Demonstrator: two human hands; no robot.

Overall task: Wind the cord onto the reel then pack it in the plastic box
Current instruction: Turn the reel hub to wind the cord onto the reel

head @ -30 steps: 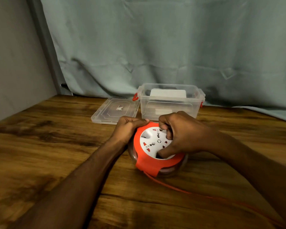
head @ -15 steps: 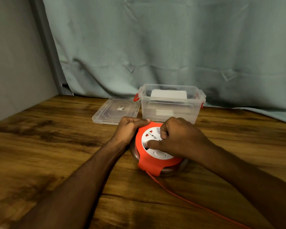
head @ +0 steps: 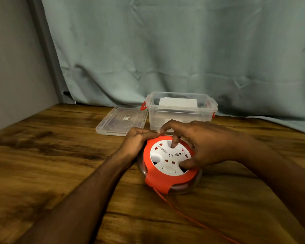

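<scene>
An orange reel (head: 156, 180) with a white socket face lies flat on the wooden table (head: 51, 164). My left hand (head: 136, 140) grips its far left rim. My right hand (head: 199, 143) reaches over the white face, one fingertip pressed into a recess at the top and the thumb in a recess at the lower right. The orange cord (head: 188, 215) runs out from the reel's near side toward the lower right. Just behind the reel stands the clear plastic box (head: 180, 113) with red latches, open, something white inside it.
The box's clear lid (head: 122, 122) lies flat to the left of the box. A grey-green curtain (head: 165, 50) hangs along the back and a grey wall (head: 16, 67) closes the left side. Bare wooden tabletop lies to the left of the reel.
My right hand has swung round over the white face, from covering its middle to reaching from the right. The white face has turned with it, and the cord has shifted on the table.
</scene>
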